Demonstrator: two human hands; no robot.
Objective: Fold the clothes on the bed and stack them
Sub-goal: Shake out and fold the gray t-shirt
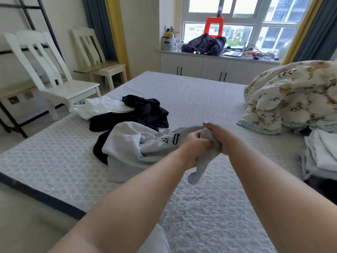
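Both hands, left hand [193, 150] and right hand [219, 138], have fingers clenched around a grey shirt [135, 143] mid-bed [200, 99]. Dark clothes [145, 110] sit nearer the left edge.

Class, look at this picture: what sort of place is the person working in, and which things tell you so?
Most likely a home bedroom: a wide bed with loose clothes, a bunched floral duvet, and curtains framing the window.

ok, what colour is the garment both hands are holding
Light grey with dark lettering, gripped by the left hand and right hand; head view.
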